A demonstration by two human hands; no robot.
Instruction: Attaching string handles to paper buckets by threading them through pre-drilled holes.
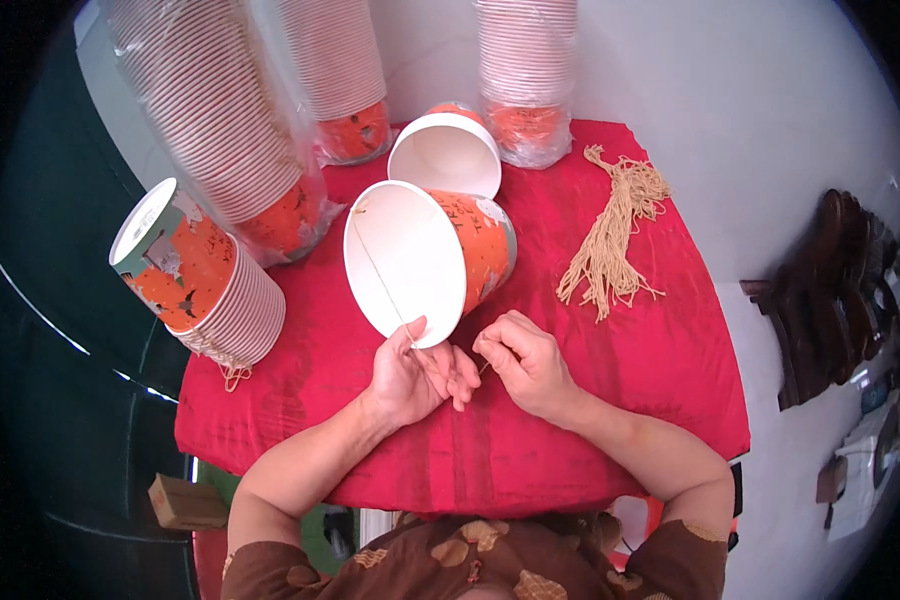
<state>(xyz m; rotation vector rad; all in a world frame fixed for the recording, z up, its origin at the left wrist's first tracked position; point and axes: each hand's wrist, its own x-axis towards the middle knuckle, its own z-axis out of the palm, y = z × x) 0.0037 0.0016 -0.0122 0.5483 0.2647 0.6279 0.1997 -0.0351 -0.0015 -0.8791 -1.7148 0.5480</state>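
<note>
In the head view, on a bench [670,330] covered with red cloth, an orange paper bucket [485,250] is tipped on its side near the middle, its white inside turned toward the lower left. A thin tan cord [382,270] is stretched across the opening, from the upper rim down to the lower one. At this lower rim the left hand [410,378] is placed, its thumb raised against the edge and its fingers loosely spread; whether the rim is gripped cannot be told. By the right hand [532,368], just beside it, the cord is pinched between thumb and forefinger, the other fingers being curled.

Behind the bucket, a second bucket [445,165] is laid on its side. To the right, a bundle of tan cords [615,235] is spread. At the left, a leaning stack of buckets [240,320] is seen, and toward the back three plastic-wrapped stacks [527,60] are stood.
</note>
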